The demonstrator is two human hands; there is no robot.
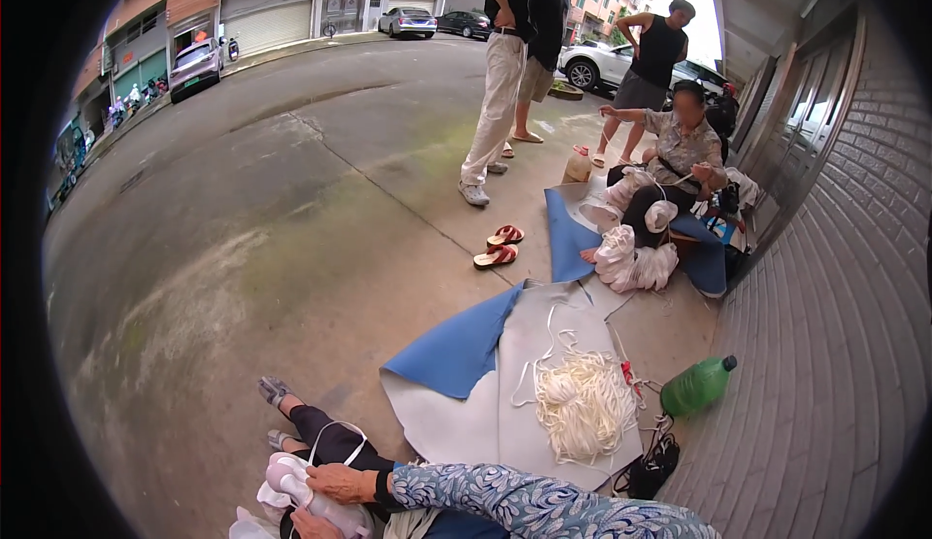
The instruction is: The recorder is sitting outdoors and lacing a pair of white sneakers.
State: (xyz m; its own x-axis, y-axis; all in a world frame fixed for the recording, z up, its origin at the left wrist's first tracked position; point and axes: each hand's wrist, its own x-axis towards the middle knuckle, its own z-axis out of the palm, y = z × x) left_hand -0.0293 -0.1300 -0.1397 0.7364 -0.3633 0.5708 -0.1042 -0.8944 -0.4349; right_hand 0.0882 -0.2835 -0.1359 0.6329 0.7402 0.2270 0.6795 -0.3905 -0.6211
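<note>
My right hand [342, 484], at the end of a blue-and-white leaf-patterned sleeve [524, 495], is closed at a white strip [351, 428], which loops up above the fingers. Under it a pinkish-white bundle [287, 476] rests on my lap; its exact kind I cannot make out. Low at the frame's edge, my left hand [316, 525] curls against the bundle, partly cut off. White plastic [250, 524] shows beside it. To the right, a tangled heap of cream-white strips [582, 405] lies on a grey-backed mat [466, 432] with a blue side folded over.
A green bottle [697, 386] and black cord [652, 466] stand between mat and brick wall [825, 345]. Red sandals [497, 255] lie ahead. Farther off, a seated person [684, 141] handles white strips among white bundles [631, 259]; several people stand nearby. Cars line the street.
</note>
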